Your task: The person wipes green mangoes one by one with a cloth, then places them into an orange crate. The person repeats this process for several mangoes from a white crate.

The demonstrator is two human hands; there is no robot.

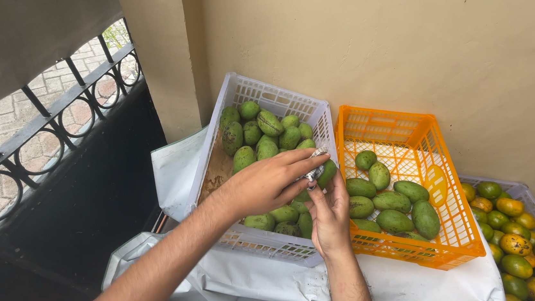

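I'm working both hands over the white crate [240, 90] of green mangoes [268, 123]: left hand [264, 184] and right hand [329, 217] fingers pinching a small silvery wrapper [315, 166] between them; next move probably needs a steady two-handed pull.

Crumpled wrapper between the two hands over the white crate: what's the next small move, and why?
Probably pull the crumpled wrapper apart a little more with the fingertips. Both the left hand and right hand pinch it above the white crate, and it looks bunched up; whether it holds anything can't be seen.
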